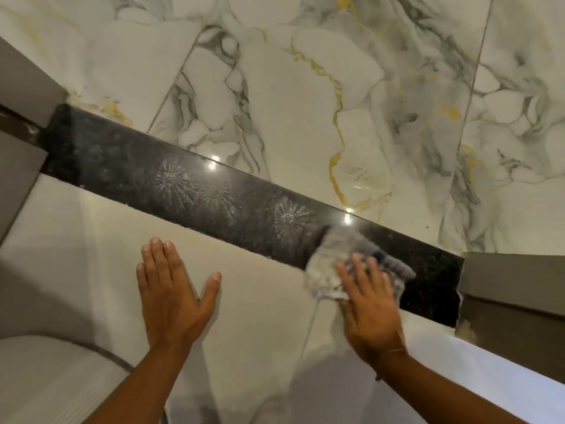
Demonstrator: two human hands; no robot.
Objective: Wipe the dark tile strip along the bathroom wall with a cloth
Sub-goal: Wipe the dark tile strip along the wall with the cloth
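A glossy dark tile strip (189,182) with faint flower patterns runs across the wall from upper left to lower right. My right hand (368,304) presses a grey cloth (339,255) flat against the strip's right part; the cloth looks blurred. The fingers lie spread over the cloth's lower edge. My left hand (172,289) rests flat and open on the plain cream wall tile (250,301) just below the strip, holding nothing.
White marble-look tiles with grey and gold veins (305,102) cover the wall above the strip. Grey panels (513,289) close the strip at the right end and another (21,87) at the left. A white ribbed object (46,377) sits at lower left.
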